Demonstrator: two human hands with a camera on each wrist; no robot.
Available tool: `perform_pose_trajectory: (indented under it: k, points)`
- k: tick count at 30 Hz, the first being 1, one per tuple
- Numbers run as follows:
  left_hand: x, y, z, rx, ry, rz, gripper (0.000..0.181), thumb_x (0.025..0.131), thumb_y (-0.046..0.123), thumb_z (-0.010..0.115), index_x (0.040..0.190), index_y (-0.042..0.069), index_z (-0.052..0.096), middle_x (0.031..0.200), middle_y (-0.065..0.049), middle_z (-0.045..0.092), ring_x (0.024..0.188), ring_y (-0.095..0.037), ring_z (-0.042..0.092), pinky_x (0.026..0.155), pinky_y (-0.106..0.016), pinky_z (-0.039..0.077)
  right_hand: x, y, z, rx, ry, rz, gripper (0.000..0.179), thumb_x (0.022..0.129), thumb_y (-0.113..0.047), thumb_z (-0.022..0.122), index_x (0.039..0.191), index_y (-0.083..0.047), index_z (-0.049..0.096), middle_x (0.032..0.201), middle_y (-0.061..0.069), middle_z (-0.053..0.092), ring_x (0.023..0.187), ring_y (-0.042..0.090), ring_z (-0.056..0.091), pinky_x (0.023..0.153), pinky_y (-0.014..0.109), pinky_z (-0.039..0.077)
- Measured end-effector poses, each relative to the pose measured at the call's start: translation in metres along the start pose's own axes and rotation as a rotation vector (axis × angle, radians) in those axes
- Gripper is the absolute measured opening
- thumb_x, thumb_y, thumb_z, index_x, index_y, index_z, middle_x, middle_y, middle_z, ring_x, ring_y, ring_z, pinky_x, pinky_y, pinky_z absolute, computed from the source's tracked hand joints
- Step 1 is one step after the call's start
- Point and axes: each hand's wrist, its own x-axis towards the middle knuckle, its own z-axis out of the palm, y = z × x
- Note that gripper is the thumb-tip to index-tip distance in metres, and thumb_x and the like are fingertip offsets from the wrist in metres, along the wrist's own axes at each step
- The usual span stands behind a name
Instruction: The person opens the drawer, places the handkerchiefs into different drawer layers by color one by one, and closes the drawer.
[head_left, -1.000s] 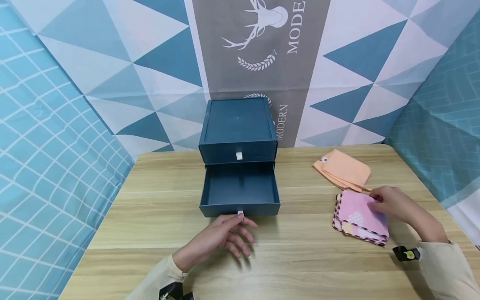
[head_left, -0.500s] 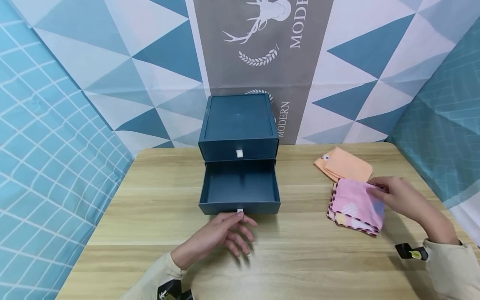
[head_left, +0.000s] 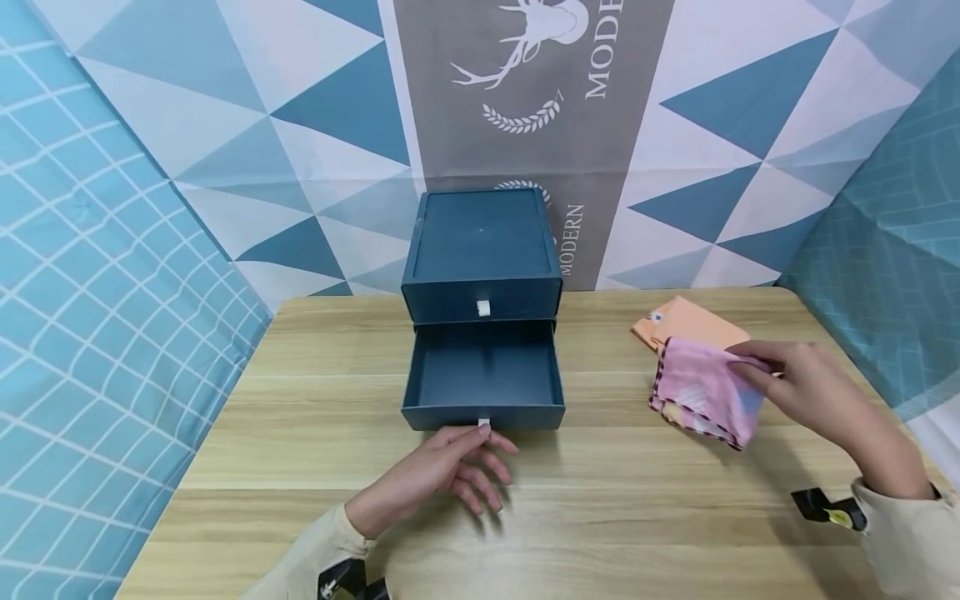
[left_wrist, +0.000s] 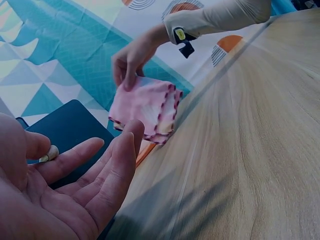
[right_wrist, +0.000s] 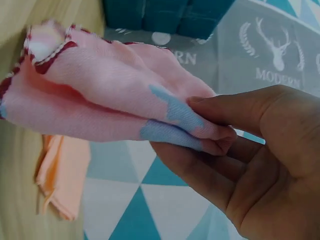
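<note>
In the head view my right hand [head_left: 817, 396] pinches a folded pink handkerchief [head_left: 693, 383] with a dark checked border by its right edge, lifted off the table. Seen from the right wrist, its thumb lies on top of the handkerchief [right_wrist: 125, 85] and the fingers beneath. My left hand [head_left: 446, 471] is at the front of the pulled-out lower drawer [head_left: 483, 417] of a dark blue two-drawer box [head_left: 483, 237]. Its thumb and index finger pinch the small pale pull tab [left_wrist: 49, 154]; the other fingers extend loosely. The drawer's inside shows bare.
A folded orange cloth [head_left: 697, 321] lies on the wooden table [head_left: 322, 400] behind the pink handkerchief, partly covered by it in the head view. The box stands at the table's back edge, against a patterned wall cloth [head_left: 300, 158]. Blue checked cloth [head_left: 97, 333] hangs at the left.
My right hand has raised the pink handkerchief off the table and shifted it slightly away and to the left, so it now overlaps the orange cloth. The left hand and drawer stay put.
</note>
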Motion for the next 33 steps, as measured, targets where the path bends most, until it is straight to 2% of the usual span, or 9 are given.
perform_pose_trajectory:
  k: [6,12,17,21,24,28,33]
  points:
    - [-0.002,-0.001,0.0,0.001,0.006,0.0,0.063,0.106,0.049,0.038,0.136,-0.005,0.052,0.114,-0.025,0.066,0.084,-0.023,0.073,0.069,-0.038,0.061,0.005,-0.017,-0.006,-0.025,0.079,-0.027,0.017,0.083,-0.002,0.078,0.098,-0.009,0.077,0.083,0.001,0.073,0.061,-0.001,0.053,0.054,0.012,0.04]
    - [-0.004,-0.002,0.001,-0.005,0.009,-0.001,0.061,0.107,0.047,0.036,0.136,-0.005,0.052,0.113,-0.024,0.066,0.084,-0.023,0.073,0.068,-0.037,0.061,0.009,-0.032,-0.011,0.011,0.218,-0.042,0.02,0.079,0.003,0.08,0.098,-0.005,0.078,0.076,0.005,0.073,0.053,-0.003,0.05,0.049,0.013,0.037]
    - [-0.004,-0.001,0.001,-0.003,0.011,0.004,0.063,0.107,0.048,0.037,0.136,-0.005,0.052,0.113,-0.023,0.066,0.084,-0.022,0.073,0.068,-0.037,0.061,0.014,-0.046,-0.018,0.044,0.289,-0.063,0.027,0.077,0.006,0.08,0.101,-0.006,0.078,0.08,0.005,0.074,0.061,-0.013,0.054,0.051,0.01,0.042]
    - [-0.003,-0.001,0.002,0.009,0.009,0.016,0.064,0.107,0.05,0.037,0.136,-0.005,0.052,0.113,-0.023,0.066,0.084,-0.023,0.073,0.069,-0.039,0.061,0.021,-0.058,-0.023,0.067,0.34,-0.101,0.033,0.075,0.008,0.081,0.103,-0.009,0.079,0.082,-0.006,0.071,0.065,-0.014,0.056,0.052,0.009,0.042]
    - [-0.001,0.0,0.003,0.017,0.01,0.02,0.063,0.107,0.048,0.036,0.136,-0.006,0.052,0.114,-0.025,0.065,0.083,-0.023,0.073,0.07,-0.04,0.061,0.028,-0.067,-0.025,0.086,0.364,-0.151,0.038,0.074,0.009,0.081,0.106,-0.01,0.078,0.085,-0.005,0.071,0.068,-0.013,0.056,0.053,0.009,0.04]
    - [0.0,0.003,0.004,0.023,0.023,0.005,0.061,0.107,0.047,0.037,0.134,-0.005,0.054,0.114,-0.026,0.065,0.083,-0.023,0.073,0.07,-0.04,0.061,0.041,-0.083,-0.029,0.108,0.37,-0.214,0.035,0.074,0.01,0.08,0.104,-0.006,0.078,0.082,0.003,0.072,0.068,-0.01,0.054,0.053,0.012,0.037]
    - [0.0,0.005,0.004,0.031,0.028,-0.006,0.058,0.107,0.046,0.037,0.132,-0.002,0.056,0.111,-0.023,0.067,0.082,-0.022,0.073,0.069,-0.038,0.061,0.058,-0.105,-0.032,0.197,0.359,-0.282,0.035,0.075,0.013,0.078,0.105,-0.007,0.078,0.086,0.004,0.074,0.071,-0.005,0.058,0.056,0.012,0.038]
